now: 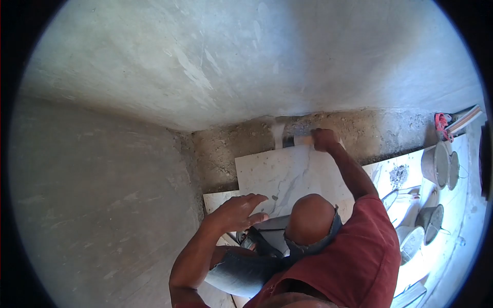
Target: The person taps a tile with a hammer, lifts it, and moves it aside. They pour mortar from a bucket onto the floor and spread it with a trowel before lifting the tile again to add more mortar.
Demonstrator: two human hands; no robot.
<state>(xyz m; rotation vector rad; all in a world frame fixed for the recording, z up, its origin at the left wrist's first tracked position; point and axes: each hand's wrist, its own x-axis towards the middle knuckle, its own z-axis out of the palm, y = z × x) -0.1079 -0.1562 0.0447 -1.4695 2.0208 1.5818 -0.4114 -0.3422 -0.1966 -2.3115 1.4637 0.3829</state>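
Note:
My right hand (325, 140) is closed round the pale handle of a hammer (304, 139). Its dark neck and whitish head point left, over the tile's far edge, and the head is blurred. Beneath it lies a large white tile (272, 174) with grey veins, tilted slightly in view beside a strip of rough mortar bed (226, 145) at the wall's foot. My left hand (237, 211) is raised over the tile's near left corner, thumb and fingers apart, holding nothing. My bent knee (311, 218) covers part of the tile.
A bare plastered wall (154, 66) rises ahead, and another wall (102, 195) meets it at the left. To the right, several buckets (435, 164) stand on laid tiles (393, 172). A red-pink item (442, 124) and long strips (463, 120) lie by the far right corner.

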